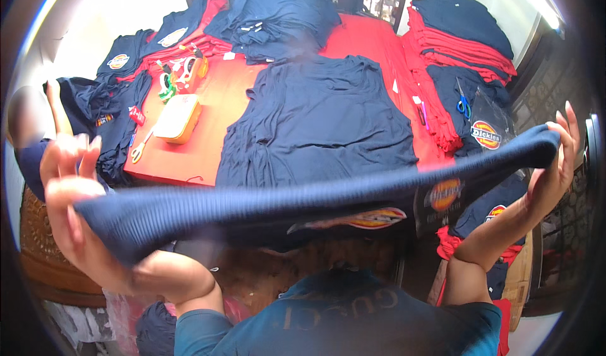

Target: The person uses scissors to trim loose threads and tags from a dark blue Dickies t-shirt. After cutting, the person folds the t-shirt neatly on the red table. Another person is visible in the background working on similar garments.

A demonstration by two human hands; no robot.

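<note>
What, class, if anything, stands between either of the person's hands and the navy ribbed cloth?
Nothing visible does. The left hand holds one end of the navy ribbed cloth and the right hand the other. The sleeveless dark garments on the red table lie beyond the cloth, not between.

Navy garment (303, 203) with a broad ribbed band (189, 211) and a red-yellow emblem (377, 218), stretched sideways in mid-air
</note>
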